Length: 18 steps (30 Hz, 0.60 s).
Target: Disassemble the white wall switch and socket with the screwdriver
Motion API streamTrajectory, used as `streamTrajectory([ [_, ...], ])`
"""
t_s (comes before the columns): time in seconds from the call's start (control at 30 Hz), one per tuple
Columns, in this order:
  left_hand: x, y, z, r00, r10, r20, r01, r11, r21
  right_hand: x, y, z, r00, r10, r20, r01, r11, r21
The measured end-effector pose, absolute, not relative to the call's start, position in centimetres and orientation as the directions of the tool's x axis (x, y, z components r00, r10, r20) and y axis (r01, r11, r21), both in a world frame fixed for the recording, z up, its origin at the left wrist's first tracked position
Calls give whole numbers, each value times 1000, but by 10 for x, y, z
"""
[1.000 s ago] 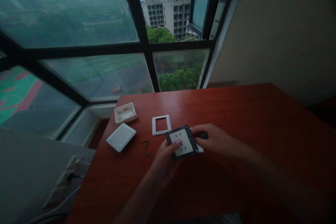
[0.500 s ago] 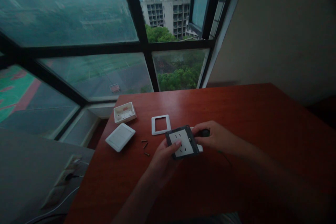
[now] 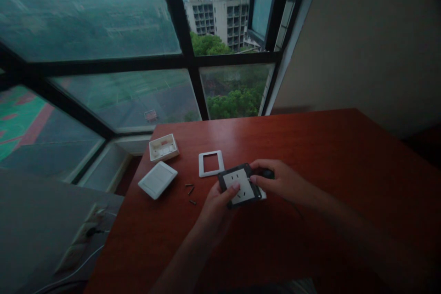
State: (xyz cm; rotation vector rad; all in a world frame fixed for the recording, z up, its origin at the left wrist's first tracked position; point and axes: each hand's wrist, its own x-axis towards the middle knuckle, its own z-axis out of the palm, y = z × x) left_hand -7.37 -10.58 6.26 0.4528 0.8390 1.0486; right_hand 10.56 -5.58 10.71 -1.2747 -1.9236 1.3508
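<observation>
While the white frame point(image 3: 211, 164) lies flat on the reddish-brown desk point(image 3: 310, 138), the socket panel point(image 3: 244, 184) is held up above the desk to the right of that frame and on its near side, slot face upward, with a dark border around the pale middle. The left hand point(image 3: 215, 204), nearer the person than the frame, has its grip clamped on the panel, the thumb lying across the slotted face and the fingers beneath. The right hand point(image 3: 277, 178), to the right of the frame, has its grip closed around a dark handle point(image 3: 268, 173), mostly hidden by the fingers, and its thumb tip comes to the panel's right border. A bit of something white shows past that border; what it is, I cannot tell.

Left of the frame and a little farther off sits an open white box point(image 3: 164, 148); left and slightly nearer is a white cover plate point(image 3: 157, 180). Three small screws point(image 3: 191, 190) lie on the near left side of the frame. Beyond the frame stands a dark-barred window point(image 3: 234, 58).
</observation>
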Motion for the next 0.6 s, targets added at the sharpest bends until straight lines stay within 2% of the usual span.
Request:
streamTrajectory([
  [0.17,-73,-104,56,213,906,-366,-529,422,737,104,-57,109,-442,887,-135,421,72,-904],
  [0.27,-75,-99,51,145,937,-318,-409,349,843,104,-58,110,-429,894,-132,412,63,-909],
  [0.33,-77,-96,51,-7,985,-174,-212,168,963,104,-59,111,-412,906,-99,440,102,-892],
  [0.37,-78,-95,53,-95,995,-37,-53,33,998,104,-59,111,-408,909,-82,457,126,-881],
  [0.4,-79,-95,55,-159,979,130,138,-109,984,103,-60,112,-407,911,-68,472,146,-869],
  [0.43,-81,-95,59,-171,939,300,333,-232,914,103,-60,113,-407,911,-59,486,161,-859],
  [0.5,-81,-96,67,-48,851,523,620,-385,683,101,-60,114,-408,912,-40,509,191,-839],
  [0.53,-81,-97,71,50,828,558,690,-433,580,100,-61,114,-409,912,-34,520,203,-830],
  [0.6,-78,-98,76,219,803,554,732,-511,451,98,-61,113,-411,911,-24,536,220,-815],
])
